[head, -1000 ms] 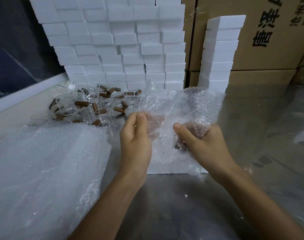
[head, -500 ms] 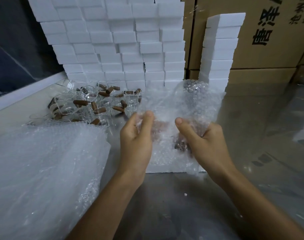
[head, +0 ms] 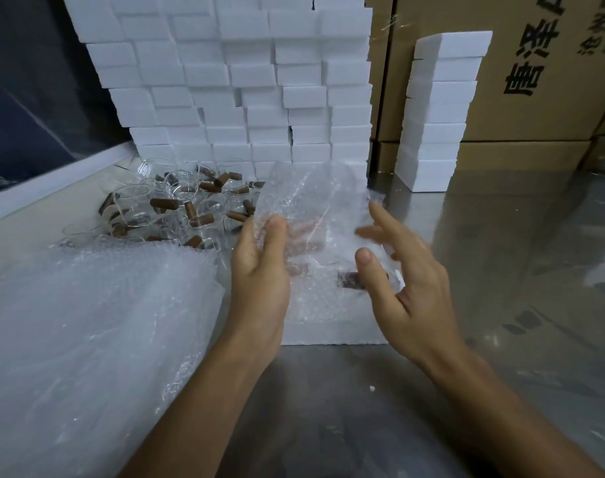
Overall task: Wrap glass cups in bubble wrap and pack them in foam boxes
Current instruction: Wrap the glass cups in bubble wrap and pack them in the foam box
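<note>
My left hand pinches the left edge of a bubble wrap sheet that stands up in front of me. Inside the sheet lies a glass cup with a brown wooden handle, seen only dimly through the wrap. My right hand hovers at the sheet's right side with fingers spread, blurred, not gripping. Under the wrap a white foam box sits on the metal table. A heap of glass cups with brown handles lies at the back left.
A thick stack of bubble wrap sheets covers the table's left. A wall of white foam boxes stands behind, a narrow foam stack to its right, cardboard cartons beyond. Bare steel table at right.
My right hand let go of the wrap and cup and opened its fingers, lifting slightly to the right. The sheet's top flopped leftward. My left hand keeps its pinch.
</note>
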Demonstrator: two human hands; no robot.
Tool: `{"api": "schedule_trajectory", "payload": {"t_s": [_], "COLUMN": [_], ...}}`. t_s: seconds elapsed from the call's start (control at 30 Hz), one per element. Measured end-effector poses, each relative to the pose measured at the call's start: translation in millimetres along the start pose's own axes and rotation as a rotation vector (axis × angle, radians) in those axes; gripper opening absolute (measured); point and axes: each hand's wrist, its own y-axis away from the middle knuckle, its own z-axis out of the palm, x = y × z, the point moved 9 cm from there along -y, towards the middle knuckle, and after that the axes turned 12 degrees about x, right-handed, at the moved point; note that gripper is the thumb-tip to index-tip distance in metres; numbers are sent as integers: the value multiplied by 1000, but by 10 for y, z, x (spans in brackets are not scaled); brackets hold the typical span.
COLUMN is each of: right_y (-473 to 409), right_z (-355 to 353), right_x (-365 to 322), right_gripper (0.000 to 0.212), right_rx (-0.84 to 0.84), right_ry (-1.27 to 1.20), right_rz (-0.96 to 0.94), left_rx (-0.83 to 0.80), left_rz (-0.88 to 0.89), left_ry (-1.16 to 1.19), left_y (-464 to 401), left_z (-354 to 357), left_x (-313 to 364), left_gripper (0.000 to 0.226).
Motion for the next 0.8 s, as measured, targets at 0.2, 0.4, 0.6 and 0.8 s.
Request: {"api": "schedule_trajectory", "payload": {"t_s": [0.2, 0.4, 0.6, 0.8], "right_y": [11, 19, 44, 46], "right_z": [54, 46, 63, 60], "right_x": [-48, 19, 176, 347], "right_gripper": [37, 44, 51, 52], "right_rx": [-32, 21, 27, 92], "right_ry": [-74, -74, -192, -321], "right_rz": [-7, 95, 297, 498], "left_rx": [-41, -56, -75, -173], "left_rz": [19, 55, -3, -106], "left_ry": [31, 53, 106, 196], "left_y": [23, 54, 91, 92], "left_z": [47, 72, 110, 164], "left_x": [24, 47, 47, 3], "left_gripper": [25, 19, 32, 19]}}
